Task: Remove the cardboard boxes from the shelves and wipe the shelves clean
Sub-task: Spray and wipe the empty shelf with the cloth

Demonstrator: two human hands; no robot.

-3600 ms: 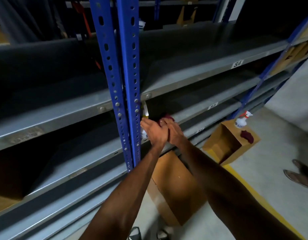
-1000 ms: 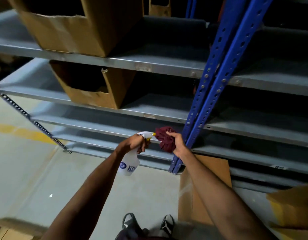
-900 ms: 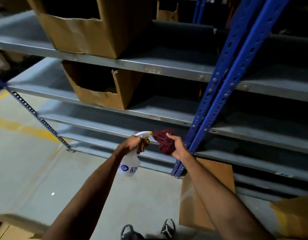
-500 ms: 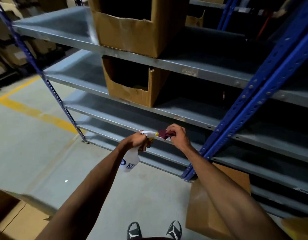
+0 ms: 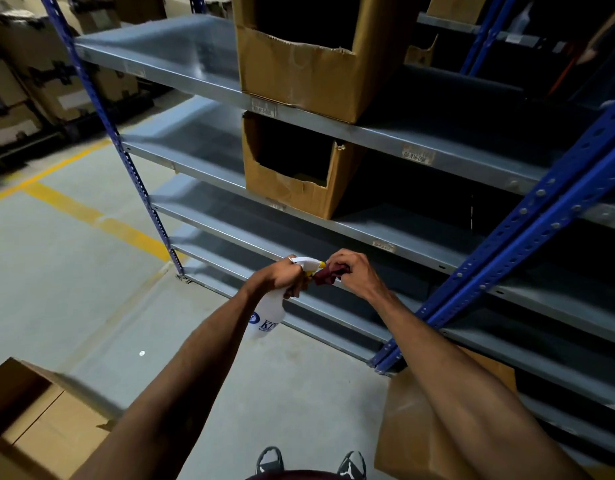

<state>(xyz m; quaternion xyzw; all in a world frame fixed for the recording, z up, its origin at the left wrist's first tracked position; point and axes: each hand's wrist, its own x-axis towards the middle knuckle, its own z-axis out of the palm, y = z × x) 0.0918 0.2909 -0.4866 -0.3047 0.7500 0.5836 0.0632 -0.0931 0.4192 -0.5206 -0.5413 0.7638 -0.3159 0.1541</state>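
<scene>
My left hand [image 5: 281, 277] grips the trigger head of a white spray bottle [image 5: 266, 318], its nozzle aimed at a maroon cloth [image 5: 325, 276]. My right hand [image 5: 351, 271] holds that bunched cloth right at the nozzle. Both hands hover in front of the lower grey shelves [image 5: 209, 223]. An open cardboard box [image 5: 299, 60] stands on the upper shelf. A second cardboard box [image 5: 292, 168] with a cut-out front sits on the shelf below it.
Blue perforated uprights stand at the left [image 5: 119, 143] and right [image 5: 527, 230]. An open box [image 5: 32, 420] lies on the floor at the lower left, another box [image 5: 416, 427] leans at the lower right. Yellow lines [image 5: 91, 216] cross the grey floor. Stacked cartons [image 5: 25, 84] fill the far left.
The view swung left along the rack, bringing the two shelved boxes into sight. My right hand closed the cloth tighter and brought it up against the spray nozzle.
</scene>
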